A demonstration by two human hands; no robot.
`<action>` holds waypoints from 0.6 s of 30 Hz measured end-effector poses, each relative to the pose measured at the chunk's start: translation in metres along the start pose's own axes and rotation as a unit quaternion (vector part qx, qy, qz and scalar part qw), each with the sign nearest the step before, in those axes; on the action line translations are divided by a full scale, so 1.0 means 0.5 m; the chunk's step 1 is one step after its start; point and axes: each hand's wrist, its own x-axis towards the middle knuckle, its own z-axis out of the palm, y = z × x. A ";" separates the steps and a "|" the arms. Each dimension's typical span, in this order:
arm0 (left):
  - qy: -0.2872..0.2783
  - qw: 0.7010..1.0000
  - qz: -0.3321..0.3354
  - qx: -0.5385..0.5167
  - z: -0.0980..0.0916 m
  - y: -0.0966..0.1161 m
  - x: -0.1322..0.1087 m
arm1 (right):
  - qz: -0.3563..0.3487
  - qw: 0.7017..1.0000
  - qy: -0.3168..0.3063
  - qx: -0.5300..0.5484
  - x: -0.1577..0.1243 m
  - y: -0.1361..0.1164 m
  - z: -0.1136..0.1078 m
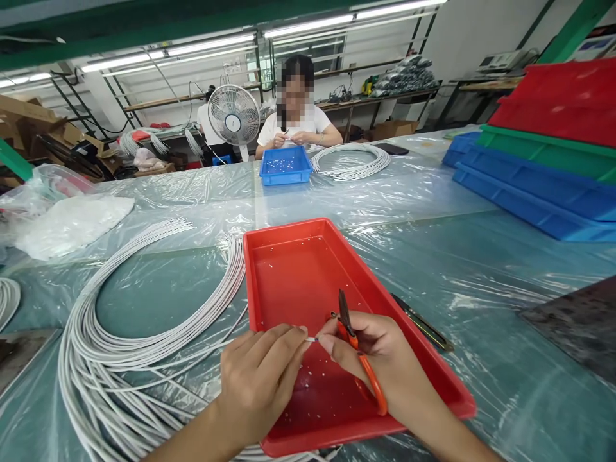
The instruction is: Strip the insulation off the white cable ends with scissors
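Over the red tray (293, 276), my left hand (264, 372) is closed around a white cable (312, 339), whose short end pokes out past the fingertips. My right hand (380, 359) pinches that same end between thumb and forefinger. Orange-handled scissors (373, 382) hang in the right hand too, their dark blades (344, 311) pointing up and away from the cable. Small white scraps lie scattered on the tray's floor. To the left rests a large coil of white cables (86, 327), with loose strands running toward my left hand.
A utility knife (426, 324) lies right of the tray. Stacked red, green and blue trays (539, 173) stand at the right. Across the table, a person (298, 122) works behind a blue tray (285, 168) and a cable coil (353, 160). Plastic bags (72, 215) lie left.
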 end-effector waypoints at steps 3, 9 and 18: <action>0.015 0.999 0.012 0.033 0.002 -0.005 -0.004 | 0.039 0.999 -0.004 0.036 0.002 -0.003 0.003; 0.033 0.997 -0.043 -0.055 -0.004 0.003 -0.002 | 0.020 0.999 -0.012 0.046 -0.005 -0.008 0.000; -0.117 0.751 -0.462 -0.458 -0.024 0.005 0.018 | -0.001 0.995 -0.075 0.061 -0.016 0.001 0.012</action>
